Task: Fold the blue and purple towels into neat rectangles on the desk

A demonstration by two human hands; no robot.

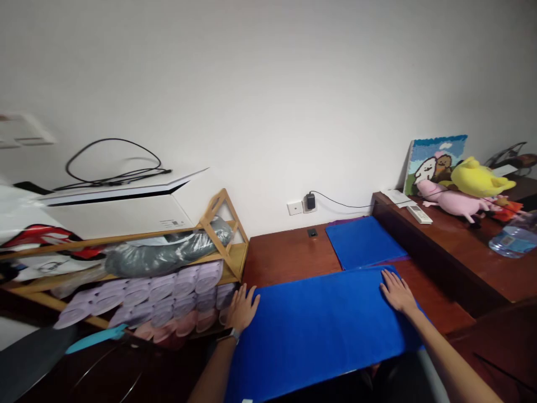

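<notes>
A large blue cloth (323, 330) lies spread over the front of the reddish-brown desk (285, 254), its near edge hanging at the front. At its far left corner my left hand (243, 308) rests with fingers apart, a watch on the wrist. Flat on the far right corner is my right hand (398, 292), fingers spread. Neither hand grips anything that I can see. Behind the cloth, toward the wall, lies a smaller folded blue cloth (364, 240) with a purple edge showing.
Left stands a wooden rack (235, 257) with lilac slippers (184, 280) and a white box (121, 212). A charger (310, 200) sits in the wall socket. On the raised right surface are a remote (419, 214), a pink plush toy (451, 201), a yellow plush toy (478, 178) and a plastic bottle (514, 240).
</notes>
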